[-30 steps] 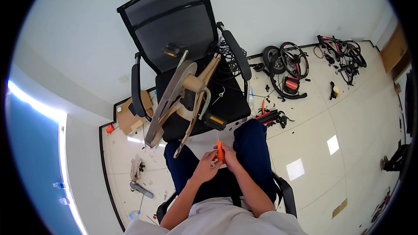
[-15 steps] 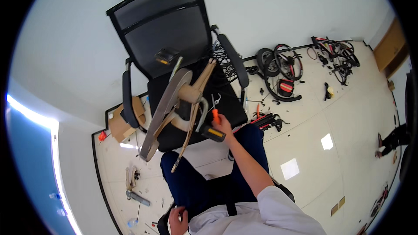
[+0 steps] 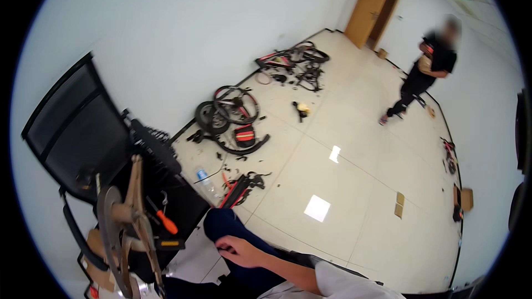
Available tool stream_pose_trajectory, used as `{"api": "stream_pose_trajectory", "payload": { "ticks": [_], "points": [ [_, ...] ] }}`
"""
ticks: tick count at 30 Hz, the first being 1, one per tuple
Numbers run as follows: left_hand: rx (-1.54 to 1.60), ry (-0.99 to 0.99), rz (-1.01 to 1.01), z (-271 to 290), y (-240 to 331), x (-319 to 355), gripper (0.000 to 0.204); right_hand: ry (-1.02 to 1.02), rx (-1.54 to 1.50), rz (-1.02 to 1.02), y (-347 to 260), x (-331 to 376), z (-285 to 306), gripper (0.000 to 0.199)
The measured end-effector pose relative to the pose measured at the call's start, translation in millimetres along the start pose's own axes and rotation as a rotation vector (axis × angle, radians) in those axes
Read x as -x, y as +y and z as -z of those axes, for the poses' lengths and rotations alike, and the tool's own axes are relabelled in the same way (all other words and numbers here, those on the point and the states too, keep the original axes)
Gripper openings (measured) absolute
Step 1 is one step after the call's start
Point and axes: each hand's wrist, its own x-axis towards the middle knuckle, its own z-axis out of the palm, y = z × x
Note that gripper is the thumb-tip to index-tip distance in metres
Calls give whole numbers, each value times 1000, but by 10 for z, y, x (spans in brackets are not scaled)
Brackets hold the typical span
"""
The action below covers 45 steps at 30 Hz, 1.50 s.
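My right hand (image 3: 242, 251) is over my right knee, apart from the chair, its fingers loosely bent and holding nothing. My left hand is out of sight. On the black chair's seat lies a screwdriver (image 3: 166, 222) with an orange handle. A small wrench (image 3: 164, 198) lies beyond it. To their left stands a worn tan and grey bicycle frame section (image 3: 136, 194) with a long chain guard (image 3: 108, 216). Its near pedal (image 3: 169, 243) is black with a yellow reflector. The lower end of the section is cut off by the picture's edge.
The mesh-back chair (image 3: 72, 116) stands against the wall. Bicycle wheels (image 3: 235, 105), a dark frame (image 3: 293, 61) and small parts lie along it. A water bottle (image 3: 202, 175) is near the chair. Across the room a person (image 3: 432, 61) stands holding something, near an open wooden door (image 3: 368, 8).
My view has swung right and up. The right hand has let go of the screwdriver, which lies on the seat, and drawn back to my knee. My left hand has left the picture.
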Motion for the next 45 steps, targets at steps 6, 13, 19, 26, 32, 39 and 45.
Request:
{"api": "stream_pose_trajectory", "payload": {
  "ticks": [6, 13, 19, 26, 32, 39, 45],
  "points": [
    [-76, -174, -192, 276, 1, -575, 15, 286, 1054, -124, -636, 1533, 900, 34],
    [-52, -293, -228, 170, 50, -1103, 15, 376, 761, -435, -665, 1728, 843, 40],
    [-17, -374, -195, 107, 97, -1514, 15, 397, 761, -408, -662, 1687, 840, 42],
    [15, -471, -104, 33, 91, -1786, 15, 393, 761, -514, -746, 1668, 905, 40],
    [30, -543, 0, 61, 74, -1952, 15, 132, 801, -790, -737, 1639, 1004, 54],
    [113, -666, 129, -120, -477, -2138, 15, 92, 796, -867, -660, 1588, 939, 62],
    [386, -701, 17, -978, -1481, -1760, 17, 320, 782, -801, -575, 1674, 936, 52]
  ]
}}
